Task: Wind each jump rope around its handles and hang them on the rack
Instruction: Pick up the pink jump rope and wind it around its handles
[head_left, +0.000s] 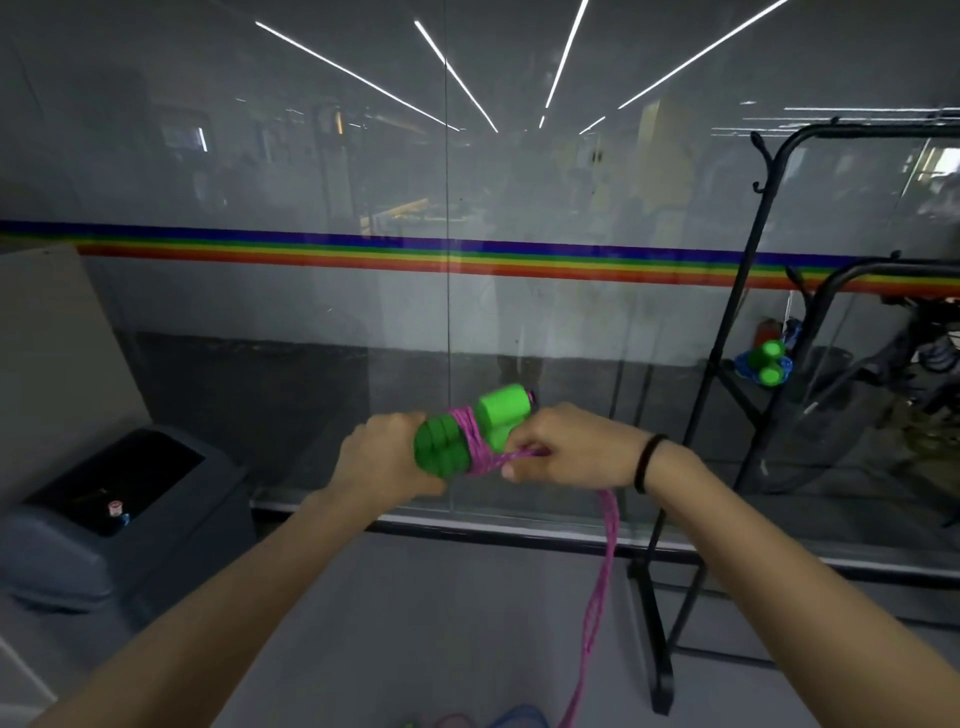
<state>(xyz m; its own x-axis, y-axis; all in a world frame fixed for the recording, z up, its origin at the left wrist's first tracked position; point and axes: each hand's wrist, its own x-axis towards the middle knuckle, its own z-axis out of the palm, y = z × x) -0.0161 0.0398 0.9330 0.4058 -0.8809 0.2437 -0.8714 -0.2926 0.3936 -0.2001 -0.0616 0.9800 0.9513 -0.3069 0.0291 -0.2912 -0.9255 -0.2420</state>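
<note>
Gripping the 2 green handles (447, 451) in my left hand (387, 462), I am pinching the pink rope (602, 571) just beside them with my right hand (571, 447).

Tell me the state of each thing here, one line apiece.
Pink rope: partly wound round the handles, tail hanging loose.
Handles: side by side, bound by the rope.
Left hand: grips the handles.
Right hand: pinches the pink rope.
Blue rope: wound up, on the rack.
Rack: upright.
</note>
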